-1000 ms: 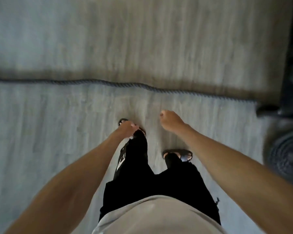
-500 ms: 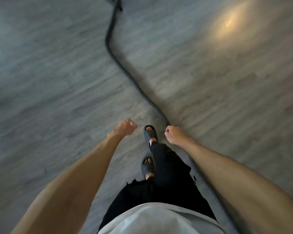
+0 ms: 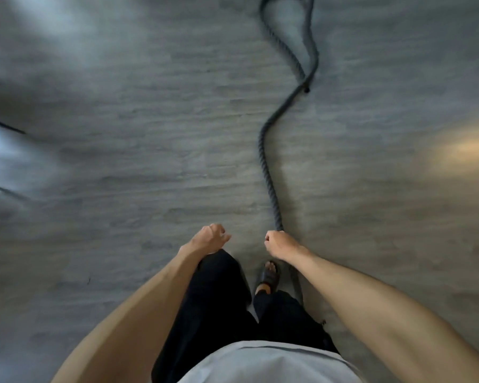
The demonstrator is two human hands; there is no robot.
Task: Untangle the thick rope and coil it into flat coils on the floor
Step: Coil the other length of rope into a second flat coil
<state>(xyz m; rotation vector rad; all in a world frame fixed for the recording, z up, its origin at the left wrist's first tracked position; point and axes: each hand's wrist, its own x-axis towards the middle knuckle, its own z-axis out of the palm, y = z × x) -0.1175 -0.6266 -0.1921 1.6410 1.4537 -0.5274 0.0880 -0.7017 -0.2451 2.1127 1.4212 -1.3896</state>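
One thick rope (image 3: 262,161) snaking along the floor (image 3: 122,167) from a far loop (image 3: 314,51) back beside the sandal (image 3: 268,277); left hand (image 3: 209,239) loosely curled, empty; right hand (image 3: 281,243) fisted over the rope, grip unclear; hazard: tripping on it, or tugging the loop into a tighter kink.

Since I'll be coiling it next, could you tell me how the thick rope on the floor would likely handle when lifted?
The rope probably flops rather than stays stiff: it snakes in soft bends and loops back on itself. Its thickness and twisted strands suggest heft and decent grip.
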